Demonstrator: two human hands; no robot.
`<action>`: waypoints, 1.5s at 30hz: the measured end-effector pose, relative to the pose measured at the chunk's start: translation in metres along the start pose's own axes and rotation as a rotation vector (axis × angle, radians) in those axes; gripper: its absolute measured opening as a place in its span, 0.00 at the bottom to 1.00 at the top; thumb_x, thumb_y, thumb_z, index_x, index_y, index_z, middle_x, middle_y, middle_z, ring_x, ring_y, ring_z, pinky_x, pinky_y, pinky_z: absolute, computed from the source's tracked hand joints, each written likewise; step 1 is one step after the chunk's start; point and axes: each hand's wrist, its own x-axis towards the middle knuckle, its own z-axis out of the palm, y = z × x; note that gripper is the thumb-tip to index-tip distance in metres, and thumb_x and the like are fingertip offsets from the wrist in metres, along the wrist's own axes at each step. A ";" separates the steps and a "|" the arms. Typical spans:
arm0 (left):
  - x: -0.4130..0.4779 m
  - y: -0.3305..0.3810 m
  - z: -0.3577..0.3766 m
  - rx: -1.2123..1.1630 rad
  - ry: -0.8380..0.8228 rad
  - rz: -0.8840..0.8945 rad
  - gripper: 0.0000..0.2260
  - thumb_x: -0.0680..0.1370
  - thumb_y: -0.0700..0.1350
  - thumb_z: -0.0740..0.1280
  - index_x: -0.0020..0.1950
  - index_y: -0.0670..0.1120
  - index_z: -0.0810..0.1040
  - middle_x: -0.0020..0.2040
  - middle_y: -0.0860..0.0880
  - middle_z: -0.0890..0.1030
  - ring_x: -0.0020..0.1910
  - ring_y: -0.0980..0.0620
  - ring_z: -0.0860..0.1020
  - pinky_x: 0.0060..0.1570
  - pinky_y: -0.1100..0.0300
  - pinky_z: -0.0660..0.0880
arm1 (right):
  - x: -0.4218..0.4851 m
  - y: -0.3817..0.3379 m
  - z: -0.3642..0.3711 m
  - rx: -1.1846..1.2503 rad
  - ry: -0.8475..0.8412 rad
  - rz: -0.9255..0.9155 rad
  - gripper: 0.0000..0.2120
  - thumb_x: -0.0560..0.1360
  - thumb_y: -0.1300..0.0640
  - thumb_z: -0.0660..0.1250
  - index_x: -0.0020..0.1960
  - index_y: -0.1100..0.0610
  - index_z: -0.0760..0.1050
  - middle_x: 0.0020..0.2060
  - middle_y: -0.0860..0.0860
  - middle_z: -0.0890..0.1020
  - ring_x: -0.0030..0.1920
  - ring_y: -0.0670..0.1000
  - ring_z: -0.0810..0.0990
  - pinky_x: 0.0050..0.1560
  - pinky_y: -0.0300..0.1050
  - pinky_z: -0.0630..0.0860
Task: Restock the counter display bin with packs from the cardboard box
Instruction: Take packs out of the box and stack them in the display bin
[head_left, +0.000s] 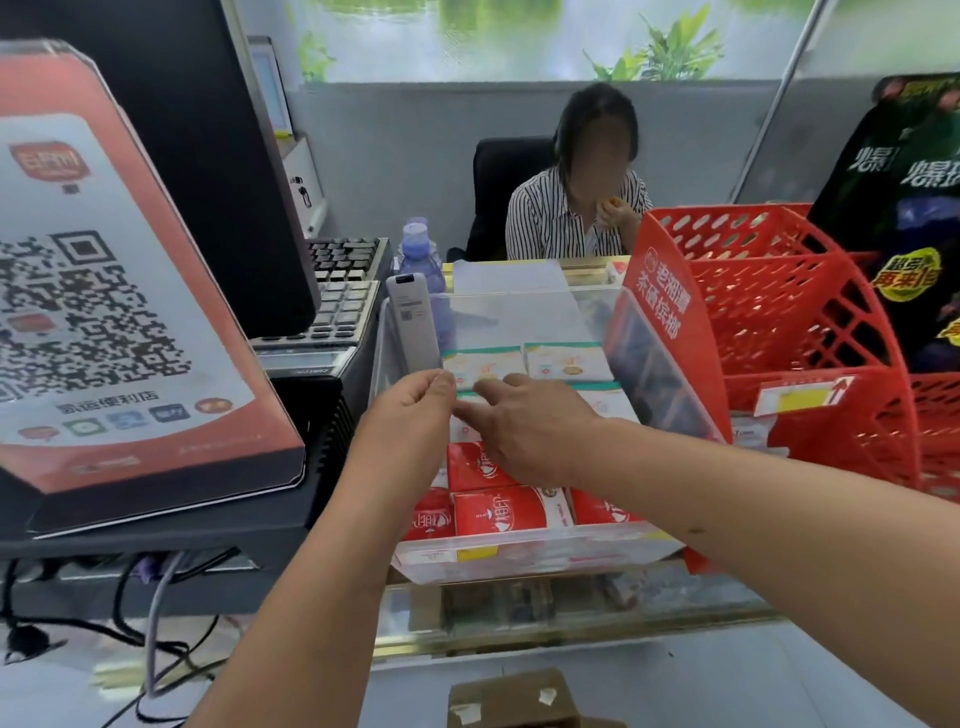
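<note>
A clear plastic display bin sits on the counter. White-and-green packs lie in its back rows and red packs fill its front. My left hand is over the bin's left side, fingers curled and pinched at the edge of a white pack. My right hand reaches in from the right and lies over the same pack with its fingers spread. The top of a brown cardboard box shows at the bottom edge; its inside is hidden.
A QR-code sign, a black monitor, a keyboard and a grey handset stand to the left. Right of the bin is a red tiered plastic rack with a dark snack bag behind. A person in a striped shirt sits beyond the counter.
</note>
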 end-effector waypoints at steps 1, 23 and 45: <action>-0.002 0.001 -0.001 0.006 0.000 0.014 0.11 0.81 0.51 0.62 0.41 0.58 0.79 0.34 0.64 0.82 0.31 0.70 0.78 0.35 0.64 0.74 | 0.001 -0.002 0.001 0.015 -0.042 -0.011 0.18 0.80 0.48 0.54 0.69 0.48 0.67 0.59 0.51 0.75 0.59 0.57 0.74 0.52 0.55 0.75; -0.126 -0.014 -0.014 -0.093 -0.143 0.124 0.06 0.78 0.51 0.66 0.46 0.56 0.83 0.43 0.55 0.83 0.46 0.51 0.81 0.51 0.44 0.80 | -0.166 -0.090 -0.044 0.207 0.489 0.220 0.15 0.75 0.55 0.58 0.50 0.59 0.81 0.48 0.56 0.82 0.48 0.60 0.80 0.46 0.51 0.77; -0.207 -0.418 0.019 0.184 -0.181 -0.533 0.06 0.78 0.52 0.65 0.51 0.56 0.81 0.52 0.55 0.82 0.53 0.52 0.81 0.54 0.53 0.78 | -0.276 -0.209 0.373 0.446 -0.430 0.306 0.11 0.79 0.57 0.57 0.54 0.57 0.77 0.50 0.51 0.77 0.48 0.53 0.76 0.46 0.49 0.76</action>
